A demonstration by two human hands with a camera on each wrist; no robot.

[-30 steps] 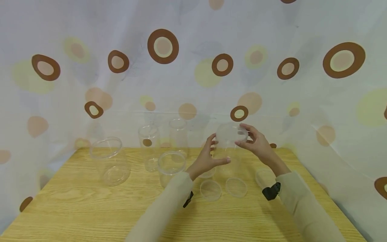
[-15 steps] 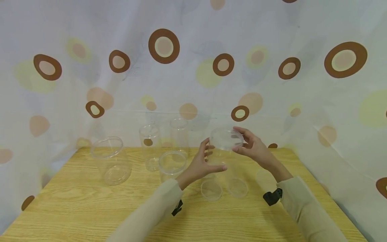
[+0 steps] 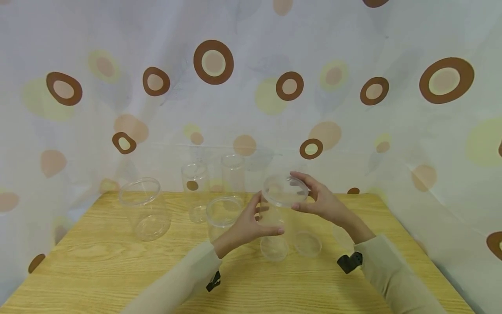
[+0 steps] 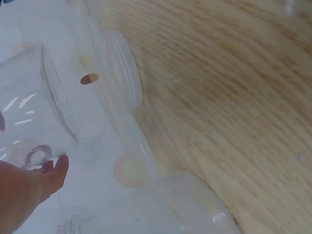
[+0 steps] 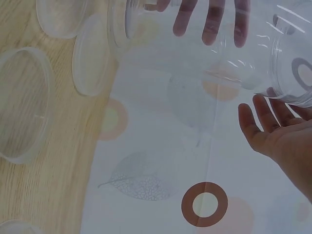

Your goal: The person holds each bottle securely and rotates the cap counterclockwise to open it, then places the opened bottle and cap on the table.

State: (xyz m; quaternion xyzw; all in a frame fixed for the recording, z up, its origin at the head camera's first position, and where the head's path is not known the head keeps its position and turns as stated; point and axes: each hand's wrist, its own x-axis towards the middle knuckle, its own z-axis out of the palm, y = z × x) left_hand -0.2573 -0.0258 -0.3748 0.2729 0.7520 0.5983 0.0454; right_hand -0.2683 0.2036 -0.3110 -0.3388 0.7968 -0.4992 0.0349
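Observation:
Both hands hold a clear plastic jar [image 3: 276,214] upright, its base overlapping flat lids in the head view. My left hand [image 3: 248,224] grips the jar's side, thumb in front and fingers behind. My right hand [image 3: 319,201] holds the clear lid [image 3: 285,192] at the jar's top, thumb and fingers at its edge. In the right wrist view, the left fingers [image 5: 214,24] show through the jar's wall, and my right hand [image 5: 282,134] lies by the ringed top end. The left wrist view shows the jar [image 4: 24,107] above my left hand [image 4: 27,190].
Clear open jars [image 3: 141,207] [image 3: 195,194] [image 3: 233,179] stand left and behind; a shorter wide jar [image 3: 221,216] sits beside my left hand. Loose round lids [image 3: 273,249] [image 3: 307,244] lie on the wooden table [image 3: 117,270]. A patterned cloth [image 3: 251,113] hangs behind.
Both hands have moved left and lower, nearer the body, bringing the jar and its lid along. The jars and lids on the table stay in place.

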